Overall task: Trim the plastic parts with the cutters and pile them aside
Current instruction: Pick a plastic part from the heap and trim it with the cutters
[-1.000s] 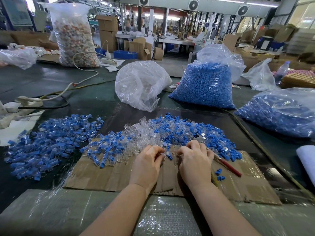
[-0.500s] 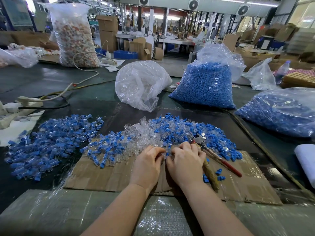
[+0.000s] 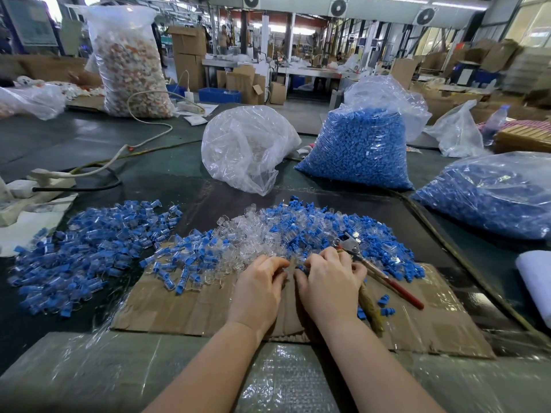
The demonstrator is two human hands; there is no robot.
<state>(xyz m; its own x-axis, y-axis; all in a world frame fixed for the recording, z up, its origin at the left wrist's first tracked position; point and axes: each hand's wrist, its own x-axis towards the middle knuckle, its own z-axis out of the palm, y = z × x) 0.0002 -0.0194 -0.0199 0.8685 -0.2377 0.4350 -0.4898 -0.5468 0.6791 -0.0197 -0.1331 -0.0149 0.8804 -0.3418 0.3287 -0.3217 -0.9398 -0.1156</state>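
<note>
plastic parts [image 3: 298,231] on cardboard [image 3: 185,308]

A white power strip [image 3: 44,178] lies far left, a water bottle [image 3: 495,122] far right.

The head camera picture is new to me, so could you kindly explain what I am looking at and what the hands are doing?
The picture comes from a wide-angle camera on a person's head, looking forward and down, so the two bare arms enter from the bottom. The left hand and right hand meet over a cardboard sheet, fingers curled on small plastic parts from the mixed pile of clear and blue pieces; exactly which piece is hidden. The cutters, red-handled, lie beside the right hand, possibly under its fingers. Further left lies a separate pile of blue-and-clear parts. Behind stand a clear bag and bags of blue parts.
</note>
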